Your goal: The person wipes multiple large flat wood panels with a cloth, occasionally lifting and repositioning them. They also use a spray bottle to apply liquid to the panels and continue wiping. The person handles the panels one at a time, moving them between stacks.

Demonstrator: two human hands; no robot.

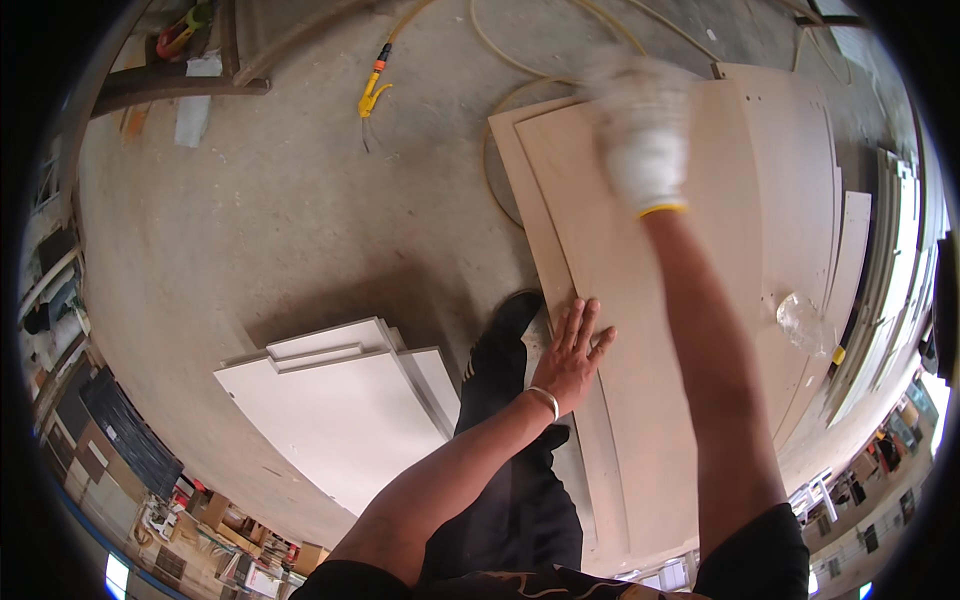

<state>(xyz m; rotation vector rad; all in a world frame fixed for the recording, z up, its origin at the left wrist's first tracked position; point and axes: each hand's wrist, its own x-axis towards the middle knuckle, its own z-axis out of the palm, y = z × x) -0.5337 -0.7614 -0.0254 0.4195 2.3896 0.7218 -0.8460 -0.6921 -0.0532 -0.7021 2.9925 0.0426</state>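
A stack of large, light wood-coloured panels (640,320) lies in front of me and to the right. My bare left hand (570,362), with a bracelet at its wrist, rests on the stack's left edge, fingers stretched out and holding nothing. Over the far end of the top panel is my right hand (645,140) in a white knitted glove with a yellow cuff. Motion smears its fingers, so whether it holds anything, or touches the panel, does not show.
White panels (340,415) are stacked left of my legs. A yellow air blow gun (374,98) on a hose lies on the floor ahead. Clear crumpled plastic (804,324) sits on the right panels. Long boards (885,270) stand far right; a dark frame (180,86) is at upper left.
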